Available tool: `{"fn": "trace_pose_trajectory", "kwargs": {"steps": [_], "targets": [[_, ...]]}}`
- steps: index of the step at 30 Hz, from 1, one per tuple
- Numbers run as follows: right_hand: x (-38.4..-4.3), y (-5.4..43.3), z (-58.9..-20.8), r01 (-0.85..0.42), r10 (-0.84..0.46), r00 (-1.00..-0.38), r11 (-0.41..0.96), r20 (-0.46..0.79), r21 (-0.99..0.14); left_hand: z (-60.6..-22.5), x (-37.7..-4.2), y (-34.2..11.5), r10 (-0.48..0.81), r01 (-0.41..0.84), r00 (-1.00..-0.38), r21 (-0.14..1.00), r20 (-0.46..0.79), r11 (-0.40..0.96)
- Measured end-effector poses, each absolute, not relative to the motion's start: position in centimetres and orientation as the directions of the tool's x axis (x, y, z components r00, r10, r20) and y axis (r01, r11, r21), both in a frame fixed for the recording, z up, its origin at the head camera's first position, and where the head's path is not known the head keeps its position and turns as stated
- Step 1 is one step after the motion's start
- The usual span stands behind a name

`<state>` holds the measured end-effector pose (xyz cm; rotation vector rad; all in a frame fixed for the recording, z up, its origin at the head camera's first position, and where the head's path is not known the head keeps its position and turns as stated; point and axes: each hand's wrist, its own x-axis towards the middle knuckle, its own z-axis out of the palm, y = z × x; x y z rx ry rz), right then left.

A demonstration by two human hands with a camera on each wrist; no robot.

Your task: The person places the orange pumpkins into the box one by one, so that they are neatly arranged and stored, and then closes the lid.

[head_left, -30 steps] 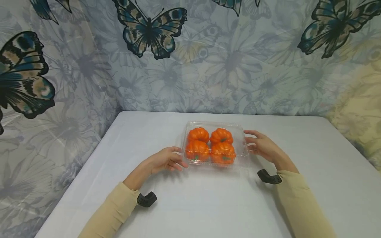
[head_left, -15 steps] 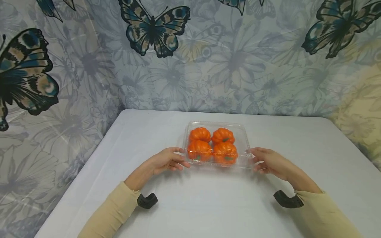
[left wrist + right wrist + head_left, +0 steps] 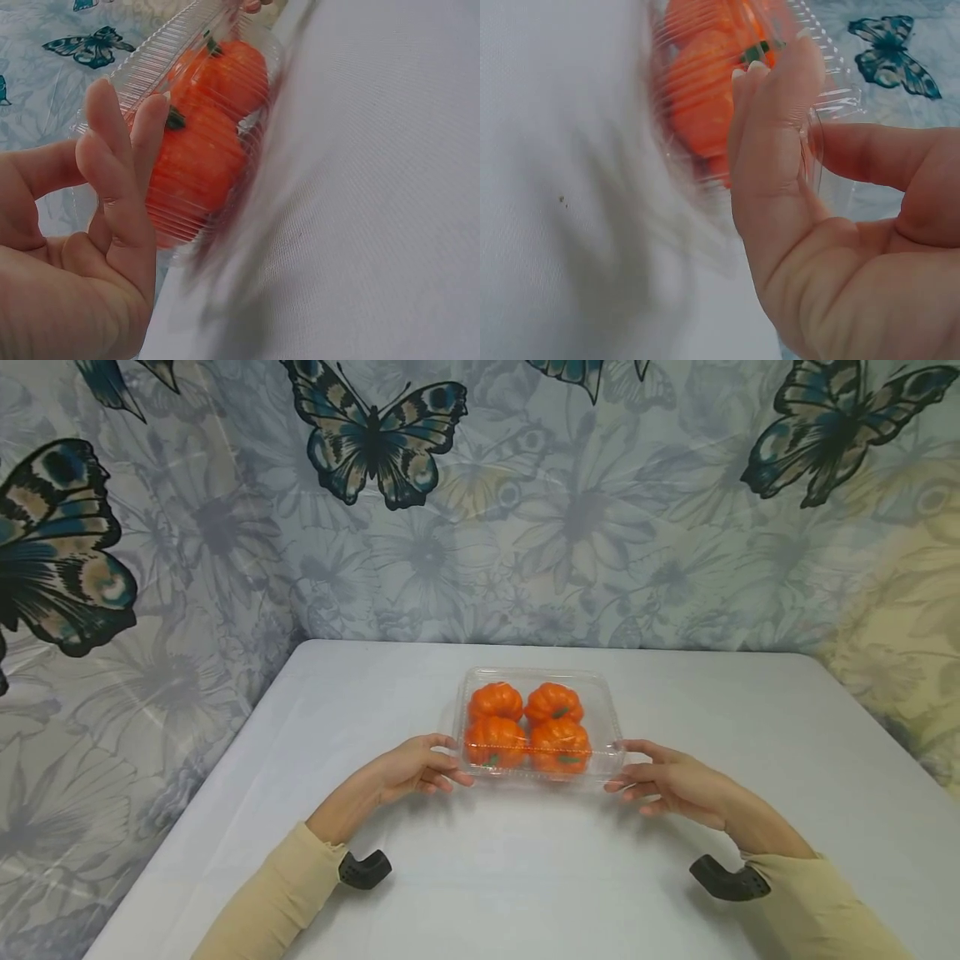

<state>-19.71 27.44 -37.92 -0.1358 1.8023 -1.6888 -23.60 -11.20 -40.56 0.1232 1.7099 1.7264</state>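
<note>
A clear plastic clamshell container point(image 3: 603, 727) with its lid down is at the middle of the white table. Inside sit several small orange pumpkins point(image 3: 560, 745) with green stems, in two rows. My left hand point(image 3: 420, 766) holds the container's front left corner, thumb on the outer side and fingers at the front. At the front right corner, my right hand point(image 3: 675, 785) pinches the rim between thumb and fingers, as the right wrist view shows. Both wrist views show the ridged plastic wall point(image 3: 161, 64) close to the fingers. Whether the container's base touches the table cannot be told.
The white table point(image 3: 517, 877) extends around the container. A curtain with butterflies point(image 3: 585, 527) hangs behind the table and along its left side. A black wrist camera point(image 3: 365, 869) is on the left sleeve and another black camera point(image 3: 729, 878) on the right.
My right hand has moved from the container's right side, farther back, down to its front right corner and now grips there. My left hand stays at the front left corner.
</note>
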Motion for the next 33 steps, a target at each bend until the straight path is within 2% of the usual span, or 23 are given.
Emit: {"fn": "trace_pose_trajectory", "kwargs": {"steps": [8, 19, 23, 29, 33], "targets": [[-19.9, 27.1, -37.5, 0.358, -0.497, -0.768, 0.191, -0.404, -0.914, -40.4, -23.5, -11.5, 0.548, -0.395, -0.751, 0.915, -0.369, 0.075], [-20.0, 27.0, -37.4, 0.347, -0.526, -0.765, 0.149, -0.372, -0.926, -40.4, -23.3, -11.2, 0.538, -0.405, -0.753, 0.911, -0.379, 0.074], [-19.9, 26.9, -37.3, 0.362, -0.488, -0.771, 0.194, -0.410, -0.912, -40.3, -23.4, -11.4, 0.535, -0.401, -0.742, 0.907, -0.405, 0.129], [-19.7, 27.1, -36.9, 0.326, -0.423, -0.793, 0.314, -0.438, -0.892, -40.1, -23.4, -12.0, 0.524, -0.283, -0.757, 0.919, -0.389, 0.274], [-19.6, 27.2, -36.9, 0.321, -0.417, -0.793, 0.334, -0.444, -0.886, -40.1, -23.5, -12.3, 0.537, -0.230, -0.752, 0.915, -0.383, 0.331]]}}
